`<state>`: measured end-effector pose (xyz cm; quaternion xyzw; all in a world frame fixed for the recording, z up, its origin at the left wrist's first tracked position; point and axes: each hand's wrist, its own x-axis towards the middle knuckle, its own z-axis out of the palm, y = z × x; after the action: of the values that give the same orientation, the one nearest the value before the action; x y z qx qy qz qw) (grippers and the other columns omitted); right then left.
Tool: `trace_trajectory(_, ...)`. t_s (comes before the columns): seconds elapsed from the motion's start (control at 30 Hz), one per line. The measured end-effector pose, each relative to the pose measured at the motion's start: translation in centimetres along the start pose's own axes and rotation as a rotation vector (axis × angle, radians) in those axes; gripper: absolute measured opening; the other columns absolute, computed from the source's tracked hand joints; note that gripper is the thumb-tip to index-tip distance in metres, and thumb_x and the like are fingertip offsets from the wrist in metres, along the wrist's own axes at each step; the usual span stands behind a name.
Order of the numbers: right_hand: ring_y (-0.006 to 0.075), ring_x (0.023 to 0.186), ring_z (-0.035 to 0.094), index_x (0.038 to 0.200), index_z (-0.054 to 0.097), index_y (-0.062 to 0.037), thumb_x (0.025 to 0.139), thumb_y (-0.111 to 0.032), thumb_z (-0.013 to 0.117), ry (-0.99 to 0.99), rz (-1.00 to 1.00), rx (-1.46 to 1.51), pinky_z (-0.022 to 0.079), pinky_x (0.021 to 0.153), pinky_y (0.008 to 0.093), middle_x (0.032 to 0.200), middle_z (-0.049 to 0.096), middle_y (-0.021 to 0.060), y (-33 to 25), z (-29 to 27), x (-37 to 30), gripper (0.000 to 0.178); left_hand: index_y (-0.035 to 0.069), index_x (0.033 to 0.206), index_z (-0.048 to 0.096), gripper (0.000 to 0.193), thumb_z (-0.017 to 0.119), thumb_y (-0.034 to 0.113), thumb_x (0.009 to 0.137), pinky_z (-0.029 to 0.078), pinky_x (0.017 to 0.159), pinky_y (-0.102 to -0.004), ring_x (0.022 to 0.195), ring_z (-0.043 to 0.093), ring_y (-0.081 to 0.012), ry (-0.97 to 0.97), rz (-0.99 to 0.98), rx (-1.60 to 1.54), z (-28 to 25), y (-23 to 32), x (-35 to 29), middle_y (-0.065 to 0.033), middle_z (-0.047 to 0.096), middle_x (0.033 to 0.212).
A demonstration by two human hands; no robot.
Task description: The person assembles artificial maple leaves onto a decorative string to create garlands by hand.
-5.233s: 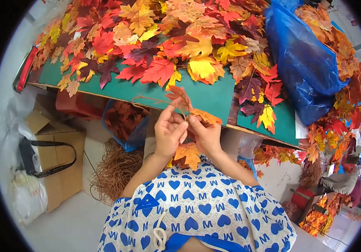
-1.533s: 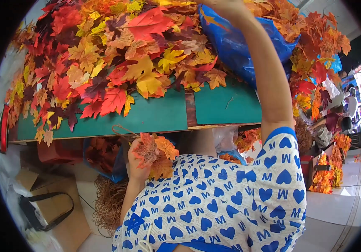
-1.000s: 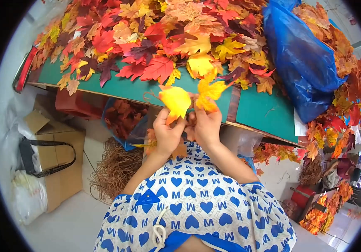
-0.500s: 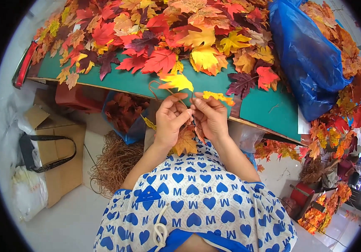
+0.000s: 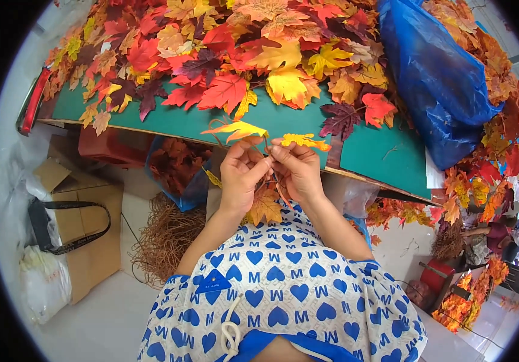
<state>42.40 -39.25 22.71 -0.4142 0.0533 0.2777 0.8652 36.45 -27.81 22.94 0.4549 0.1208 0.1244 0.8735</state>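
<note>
Close together at the table's near edge, my left hand (image 5: 239,176) and my right hand (image 5: 297,173) pinch a thin brown vine stem (image 5: 267,145) with artificial leaves on it. A yellow leaf (image 5: 244,130) sticks up above my left fingers, and another yellow-orange leaf (image 5: 306,142) lies over my right fingertips. Below the hands hangs an orange maple leaf (image 5: 265,206), in front of the blue-and-white patterned garment. My fingers on both hands are closed; the exact joint between leaf and stem is hidden by them.
Artificial autumn leaves (image 5: 229,90) are heaped across the green table (image 5: 181,119). A blue plastic bag (image 5: 437,78) rests at the right. Beneath the table are a blue-lined container of leaves (image 5: 178,163), a tangle of brown vines (image 5: 166,238) and a cardboard box (image 5: 93,241).
Both hands have shifted slightly left with the stem. The yellow leaf above my left hand has turned flatter and points further left; the grip stays the same.
</note>
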Motion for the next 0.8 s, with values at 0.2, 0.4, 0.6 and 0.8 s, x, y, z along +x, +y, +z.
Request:
trace_trajectory(0.2, 0.0109, 0.058, 0.061, 0.095, 0.063, -0.0013, 0.086, -0.005, 0.064, -0.05, -0.053, 0.07, 0.049, 0.051, 0.0216, 0.076, 0.064, 0.0048, 0.8, 0.6, -0.2, 0.01, 0.002, 0.114, 0.052, 0.036, 0.061, -0.007, 0.08, 0.047, 0.06, -0.021, 0.066, 0.056, -0.0102, 0.1, -0.013, 0.008, -0.2, -0.2, -0.4, -0.0032, 0.056, 0.077)
trace_trajectory(0.4, 0.0103, 0.065, 0.061, 0.1, 0.063, -0.0008, 0.085, -0.005, 0.065, -0.006, -0.076, -0.041, 0.052, 0.055, 0.0232, 0.083, 0.065, 0.0065, 0.5, 0.6, -0.4, 0.016, 0.003, 0.114, 0.052, 0.038, 0.061, -0.009, 0.079, 0.049, 0.063, -0.0251, 0.07, 0.056, -0.0123, 0.068, 0.007, 0.015, -0.2, 0.1, -0.2, -0.0031, 0.056, 0.082)
trace_trajectory(0.6, 0.0139, 0.066, 0.062, 0.098, 0.063, -0.0006, 0.085, -0.006, 0.064, -0.027, 0.013, 0.121, 0.053, 0.056, 0.0266, 0.085, 0.066, 0.0092, 1.2, 0.1, -0.5, 0.014, 0.003, 0.115, 0.053, 0.039, 0.062, -0.007, 0.079, 0.045, 0.057, -0.0224, 0.064, 0.054, -0.0105, 0.094, -0.025, 0.059, -0.1, 0.6, -0.7, -0.0024, 0.055, 0.075)
trace_trajectory(0.8, 0.014, 0.071, 0.064, 0.097, 0.063, -0.0002, 0.084, -0.005, 0.064, 0.041, 0.013, 0.078, 0.054, 0.057, 0.0263, 0.087, 0.067, 0.0112, -0.9, 0.3, -0.1, 0.014, -0.001, 0.116, 0.053, 0.04, 0.062, -0.009, 0.078, 0.046, 0.058, -0.0201, 0.064, 0.057, -0.0091, -0.011, 0.006, 0.0, 1.2, 0.4, 0.3, -0.004, 0.059, 0.074)
